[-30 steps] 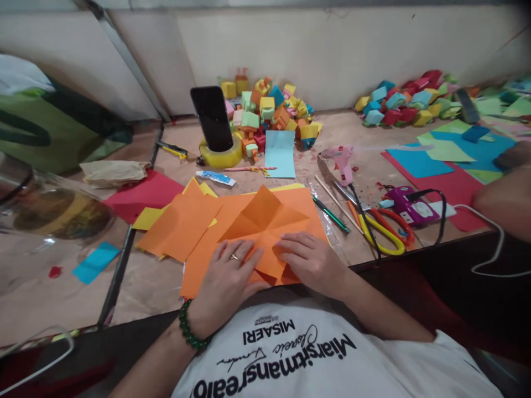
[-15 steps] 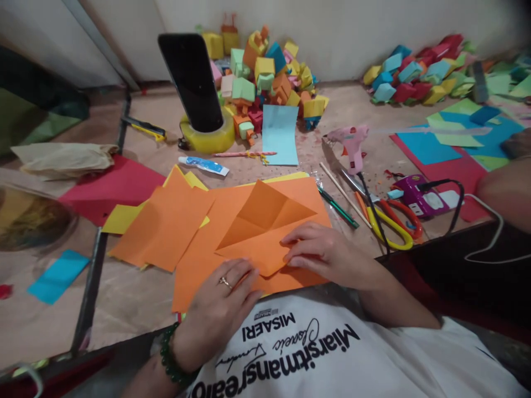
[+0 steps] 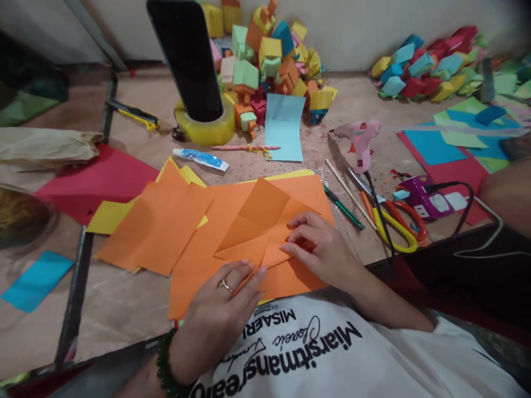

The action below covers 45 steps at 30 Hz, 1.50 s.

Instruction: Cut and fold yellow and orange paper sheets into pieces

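Observation:
A creased orange paper (image 3: pixel 265 207) lies partly folded on a larger orange sheet (image 3: pixel 194 282). Its lower flaps are turned inward, with a slanting edge near the middle. My left hand (image 3: pixel 230 290), wearing a ring and a green bead bracelet, rests with flattened fingers on the paper's lower left edge. On the other side, my right hand (image 3: pixel 321 249) has curved fingers and thumb closed on the right flap. Part of that flap is hidden under the fingers.
Orange sheets (image 3: pixel 155 226) overlap at left. A phone (image 3: pixel 186 61) stands in a yellow tape roll (image 3: pixel 207 130). Folded paper pieces (image 3: pixel 265 61) are heaped behind. A pink glue gun (image 3: pixel 360 143), scissors (image 3: pixel 394 232) and purple power adapter (image 3: pixel 429 196) lie right, near another person's arm (image 3: pixel 508 190).
The right side of the lower flap has been folded inward, leaving a slanting edge near the middle. My right fingers have moved slightly up and curl more. The view has shifted a little.

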### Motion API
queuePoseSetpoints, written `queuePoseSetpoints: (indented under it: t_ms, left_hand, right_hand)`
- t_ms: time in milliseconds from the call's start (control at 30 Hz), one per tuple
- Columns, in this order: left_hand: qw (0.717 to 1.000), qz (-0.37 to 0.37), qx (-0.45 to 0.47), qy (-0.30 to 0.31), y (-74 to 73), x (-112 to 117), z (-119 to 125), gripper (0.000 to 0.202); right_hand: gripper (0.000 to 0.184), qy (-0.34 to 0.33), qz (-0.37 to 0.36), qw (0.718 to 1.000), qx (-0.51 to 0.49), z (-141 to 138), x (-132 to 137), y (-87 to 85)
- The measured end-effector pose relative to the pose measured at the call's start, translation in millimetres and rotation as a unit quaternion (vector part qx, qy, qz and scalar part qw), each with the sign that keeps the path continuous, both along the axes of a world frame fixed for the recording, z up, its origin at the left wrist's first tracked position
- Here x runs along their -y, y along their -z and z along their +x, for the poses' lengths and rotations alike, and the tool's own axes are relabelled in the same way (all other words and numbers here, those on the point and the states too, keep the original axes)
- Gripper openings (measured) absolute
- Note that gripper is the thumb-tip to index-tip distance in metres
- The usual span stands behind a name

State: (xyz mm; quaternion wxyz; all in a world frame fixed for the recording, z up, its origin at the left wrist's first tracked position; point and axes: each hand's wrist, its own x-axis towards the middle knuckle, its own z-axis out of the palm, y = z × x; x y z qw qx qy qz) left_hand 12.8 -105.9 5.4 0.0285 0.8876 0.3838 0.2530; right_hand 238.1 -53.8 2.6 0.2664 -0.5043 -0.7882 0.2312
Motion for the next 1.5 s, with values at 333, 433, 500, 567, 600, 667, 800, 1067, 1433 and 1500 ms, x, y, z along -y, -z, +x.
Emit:
queuePoseSetpoints:
  t_ms: [333, 433, 500, 567, 600, 667, 800, 1067, 1433, 1500]
  left_hand:
    - [0.998, 0.014, -0.042, 0.034, 2.6, 0.9, -2.4, 0.023]
    - [0.999, 0.007, -0.04, 0.032, 3.2, 1.8, -2.8, 0.023]
    - [0.999, 0.0, -0.031, 0.025, 3.0, 1.8, -2.6, 0.024]
    - [1.0, -0.009, -0.018, 0.012, 2.8, 1.6, -2.2, 0.025]
    - [1.0, -0.012, -0.014, 0.008, 2.8, 1.6, -2.2, 0.025]
    - [1.0, -0.015, -0.009, 0.007, 3.4, 1.8, -2.4, 0.025]
    - [0.999, -0.025, -0.016, 0.017, 6.3, 3.4, -4.4, 0.029]
    - [0.997, -0.012, -0.06, 0.036, 7.4, 3.5, -4.6, 0.028]
    - [0.998, 0.0, -0.053, 0.034, 4.2, 1.3, -3.0, 0.027]
    - [0.998, -0.002, -0.058, 0.035, 4.1, 0.9, -2.5, 0.029]
  right_hand:
    - [0.014, 0.001, 0.02, 1.0, 0.009, -1.4, 1.3, 0.1]
    - [0.013, 0.002, 0.021, 1.0, 0.009, -1.7, 1.0, 1.0]
    - [0.013, 0.004, 0.02, 1.0, 0.01, -1.7, 1.0, 1.3]
    - [0.013, 0.003, 0.024, 1.0, 0.01, -1.6, 1.1, 1.3]
    - [0.013, 0.003, 0.026, 1.0, 0.01, -1.6, 1.3, 1.2]
    - [0.014, 0.002, 0.028, 1.0, 0.012, -1.6, 1.5, 1.0]
    - [0.015, 0.003, 0.027, 1.0, 0.017, -1.9, 1.8, 0.8]
    - [0.014, 0.004, 0.042, 0.999, 0.018, -2.2, 1.8, 2.5]
    - [0.013, 0.006, 0.036, 0.999, 0.029, -2.1, 2.3, 3.4]
    - [0.013, 0.008, 0.041, 0.999, 0.034, -2.4, 2.1, 3.7]
